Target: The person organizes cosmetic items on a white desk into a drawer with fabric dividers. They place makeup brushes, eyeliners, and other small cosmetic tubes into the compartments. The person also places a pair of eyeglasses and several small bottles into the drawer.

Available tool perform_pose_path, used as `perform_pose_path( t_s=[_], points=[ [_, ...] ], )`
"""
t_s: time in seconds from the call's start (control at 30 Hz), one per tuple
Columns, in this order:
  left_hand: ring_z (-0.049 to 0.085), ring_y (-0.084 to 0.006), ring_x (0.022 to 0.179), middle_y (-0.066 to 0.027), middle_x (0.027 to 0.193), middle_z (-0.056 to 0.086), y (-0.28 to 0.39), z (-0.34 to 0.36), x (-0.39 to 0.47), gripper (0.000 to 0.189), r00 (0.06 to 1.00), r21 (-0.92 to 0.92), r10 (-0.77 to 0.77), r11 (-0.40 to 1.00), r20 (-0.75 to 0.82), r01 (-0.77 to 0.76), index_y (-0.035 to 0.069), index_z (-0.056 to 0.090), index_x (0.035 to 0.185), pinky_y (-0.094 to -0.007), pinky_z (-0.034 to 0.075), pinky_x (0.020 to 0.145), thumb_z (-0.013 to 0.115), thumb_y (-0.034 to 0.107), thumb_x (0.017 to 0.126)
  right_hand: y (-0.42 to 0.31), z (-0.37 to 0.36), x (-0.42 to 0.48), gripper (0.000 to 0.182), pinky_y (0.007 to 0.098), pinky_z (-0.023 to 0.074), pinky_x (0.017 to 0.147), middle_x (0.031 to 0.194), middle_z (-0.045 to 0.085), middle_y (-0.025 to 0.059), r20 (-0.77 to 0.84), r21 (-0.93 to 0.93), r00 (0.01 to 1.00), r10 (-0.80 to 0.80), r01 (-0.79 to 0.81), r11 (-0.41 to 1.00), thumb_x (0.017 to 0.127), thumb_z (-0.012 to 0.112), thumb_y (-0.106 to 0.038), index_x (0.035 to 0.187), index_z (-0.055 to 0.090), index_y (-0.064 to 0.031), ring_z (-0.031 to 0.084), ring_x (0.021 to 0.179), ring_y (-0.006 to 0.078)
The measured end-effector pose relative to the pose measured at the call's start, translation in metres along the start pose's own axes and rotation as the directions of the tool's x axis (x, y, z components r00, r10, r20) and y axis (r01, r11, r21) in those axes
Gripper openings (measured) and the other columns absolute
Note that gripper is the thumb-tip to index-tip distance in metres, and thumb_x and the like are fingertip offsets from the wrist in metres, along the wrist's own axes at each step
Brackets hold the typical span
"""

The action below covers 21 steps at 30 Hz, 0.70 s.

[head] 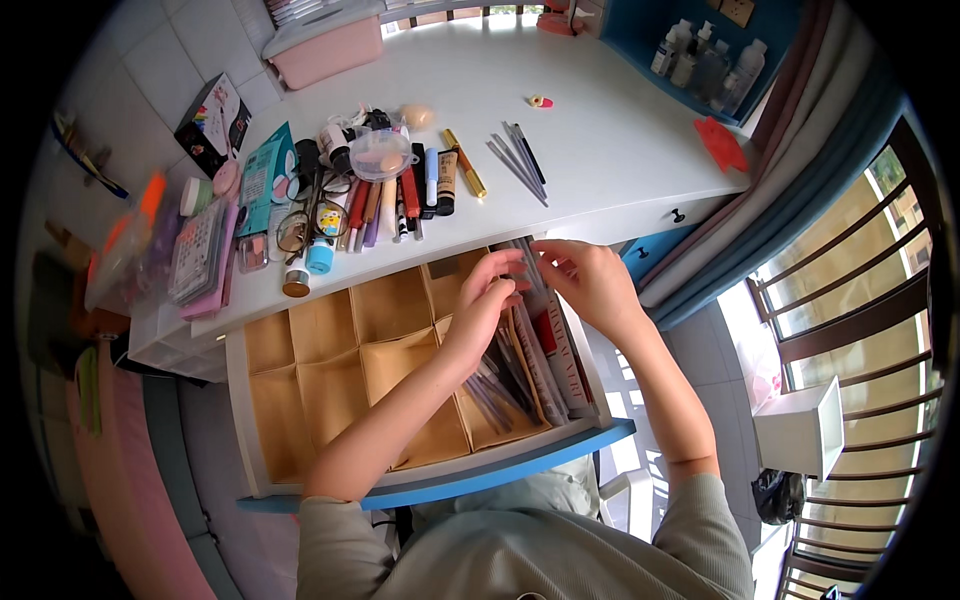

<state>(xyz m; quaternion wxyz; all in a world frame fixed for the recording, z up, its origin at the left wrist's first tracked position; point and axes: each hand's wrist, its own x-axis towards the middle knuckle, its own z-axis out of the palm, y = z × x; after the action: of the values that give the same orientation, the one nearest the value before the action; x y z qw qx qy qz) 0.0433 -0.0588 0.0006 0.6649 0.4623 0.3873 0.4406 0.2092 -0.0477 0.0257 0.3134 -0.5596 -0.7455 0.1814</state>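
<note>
Both my hands reach into the right end of a pulled-out drawer [431,491] with a blue front. My left hand [487,289] has its fingers bent beside upright clear plastic sleeves [536,352]. Across from it, my right hand [592,281] curls its fingertips near the far end of the same sleeves. Blur and overlap hide whether either hand grips one. Thin brushes or pencils [499,390] lie in a compartment below my left wrist. A book with a printed spine [564,356] stands along the drawer's right wall. Tan paper dividers [326,337] form several compartments to the left.
Cosmetic tubes [446,180], glasses [311,225] and a clear round case [380,156] crowd the desk's left. Slim grey brushes [517,161] and a gold tube [465,163] lie rightward. A pink bin [330,49] stands behind; curtains [697,247] hang at right.
</note>
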Motion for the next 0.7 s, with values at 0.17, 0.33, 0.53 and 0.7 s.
perform_pose_path(
  t_s=[0.17, 0.33, 0.53, 0.7],
  points=[
    [0.051, -0.0161, 0.105, -0.0074, 0.118, 0.05, -0.008, 0.01, 0.031, 0.037, 0.999, -0.006, -0.016, 1.0, 0.027, 0.017, 0.005, 0.045, 0.122, -0.0299, 0.04, 0.089, 0.039, 0.012, 0.086, 0.009, -0.002, 0.022, 0.023, 0.0327, 0.05, 0.062, 0.077, 0.066, 0.0074, -0.042, -0.005, 0.995, 0.095, -0.096, 0.995, 0.077, 0.058, -0.016, 0.098, 0.065, -0.0096, 0.064, 0.066, 0.0228],
    [0.052, -0.0169, 0.104, -0.0066, 0.119, 0.05, -0.01, 0.016, 0.049, 0.037, 0.991, -0.091, -0.122, 0.988, 0.051, 0.126, 0.004, 0.045, 0.122, -0.0311, 0.041, 0.089, 0.038, 0.013, 0.086, 0.022, 0.004, 0.05, 0.019, 0.0321, 0.0478, 0.058, 0.07, 0.063, 0.0053, -0.106, -0.113, 0.983, 0.148, -0.16, 0.981, 0.076, 0.059, -0.02, 0.091, 0.066, -0.0093, 0.061, 0.06, 0.0216],
    [0.054, -0.0177, 0.101, -0.0069, 0.116, 0.053, -0.015, 0.013, 0.06, 0.034, 0.978, -0.243, -0.2, 0.947, 0.061, 0.208, 0.004, 0.047, 0.119, -0.0318, 0.042, 0.088, 0.039, 0.014, 0.087, 0.033, 0.014, 0.07, 0.019, 0.0336, 0.0478, 0.058, 0.066, 0.063, 0.0061, -0.163, -0.317, 0.975, 0.148, -0.194, 0.928, 0.073, 0.06, -0.026, 0.08, 0.064, -0.0086, 0.061, 0.061, 0.0244],
    [0.056, -0.0144, 0.095, -0.0059, 0.112, 0.055, -0.021, 0.009, 0.067, 0.034, 0.979, -0.29, -0.201, 0.935, 0.044, 0.205, 0.003, 0.049, 0.118, -0.0292, 0.044, 0.083, 0.04, 0.015, 0.087, 0.033, 0.017, 0.074, 0.021, 0.0364, 0.0486, 0.06, 0.068, 0.063, 0.0097, -0.137, -0.399, 0.975, 0.173, -0.214, 0.892, 0.074, 0.057, -0.027, 0.078, 0.064, -0.0078, 0.061, 0.065, 0.0287]
  ],
)
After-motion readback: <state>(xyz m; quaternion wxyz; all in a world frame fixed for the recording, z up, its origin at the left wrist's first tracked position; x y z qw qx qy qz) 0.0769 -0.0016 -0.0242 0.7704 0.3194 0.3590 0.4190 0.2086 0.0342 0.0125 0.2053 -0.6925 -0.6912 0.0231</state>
